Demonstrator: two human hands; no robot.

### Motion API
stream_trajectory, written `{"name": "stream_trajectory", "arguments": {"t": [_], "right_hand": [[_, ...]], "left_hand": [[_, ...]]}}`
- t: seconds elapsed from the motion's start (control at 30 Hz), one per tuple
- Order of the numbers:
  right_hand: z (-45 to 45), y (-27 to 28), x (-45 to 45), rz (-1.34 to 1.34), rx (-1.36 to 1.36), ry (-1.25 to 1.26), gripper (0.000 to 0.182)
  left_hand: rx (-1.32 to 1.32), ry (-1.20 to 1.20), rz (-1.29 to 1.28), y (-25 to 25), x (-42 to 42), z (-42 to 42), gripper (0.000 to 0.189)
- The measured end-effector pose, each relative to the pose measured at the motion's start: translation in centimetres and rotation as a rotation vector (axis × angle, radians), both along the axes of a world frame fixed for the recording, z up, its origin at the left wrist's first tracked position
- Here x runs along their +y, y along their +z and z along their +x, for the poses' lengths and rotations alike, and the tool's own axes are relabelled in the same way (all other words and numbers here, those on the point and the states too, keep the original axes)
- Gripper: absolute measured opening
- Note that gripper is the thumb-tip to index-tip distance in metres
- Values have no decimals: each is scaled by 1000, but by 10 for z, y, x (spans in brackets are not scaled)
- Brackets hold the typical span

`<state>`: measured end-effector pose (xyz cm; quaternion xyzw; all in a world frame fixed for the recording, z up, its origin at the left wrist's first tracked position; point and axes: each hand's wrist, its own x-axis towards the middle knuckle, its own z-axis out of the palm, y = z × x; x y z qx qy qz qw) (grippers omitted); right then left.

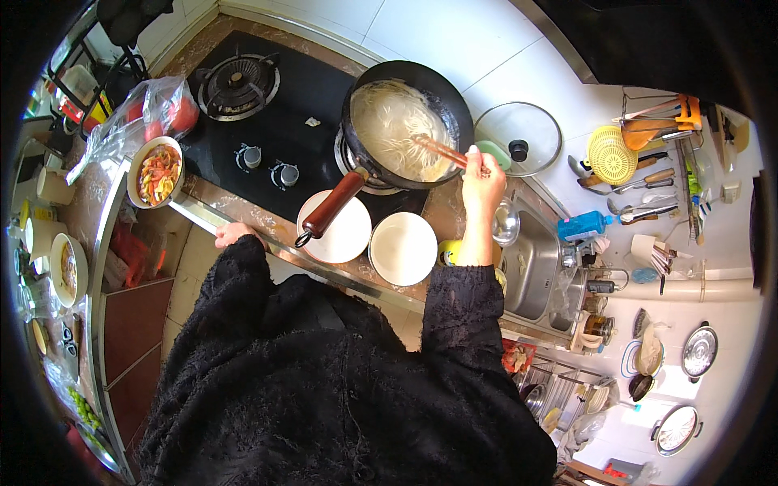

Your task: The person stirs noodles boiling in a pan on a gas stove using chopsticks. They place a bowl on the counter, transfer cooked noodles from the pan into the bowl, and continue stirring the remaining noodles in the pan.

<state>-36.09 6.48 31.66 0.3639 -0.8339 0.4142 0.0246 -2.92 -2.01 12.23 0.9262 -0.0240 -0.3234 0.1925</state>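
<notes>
My right hand [483,182] grips a pair of wooden chopsticks [444,150] whose tips are in the noodles [398,124]. The noodles lie in pale, cloudy liquid inside a black wok [450,91] on the right burner. The wok's red-brown handle [335,203] points toward me, over a white plate or bowl [340,240]. Beside that stands an empty white bowl [403,249]. My left hand [237,234] rests at the counter's metal edge, its fingers curled; whether it grips the edge cannot be told. A bowl of tomato and egg [159,173] sits left of the stove.
A glass lid [523,136] leans against the wall right of the wok. Further right are a steel sink [529,267] and a blue bottle [583,226]. Left stand an unlit burner [237,82], bagged tomatoes [181,114] and another filled bowl [68,270].
</notes>
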Motion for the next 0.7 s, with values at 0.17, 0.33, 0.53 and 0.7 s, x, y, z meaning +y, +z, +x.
{"name": "stream_trajectory", "arguments": {"t": [0.17,0.33,0.53,0.7], "right_hand": [[20,-8,4,-35,-275,193,25],[12,-8,26,-85,-284,123,27],[30,16,43,-185,-307,79,26],[47,30,46,-190,-276,102,28]], "left_hand": [[-59,18,16,-20,-5,3,35],[-111,36,33,-15,-2,-3,35],[-167,60,55,-117,-14,9,35],[-347,-60,114,-185,-13,22,34]]}}
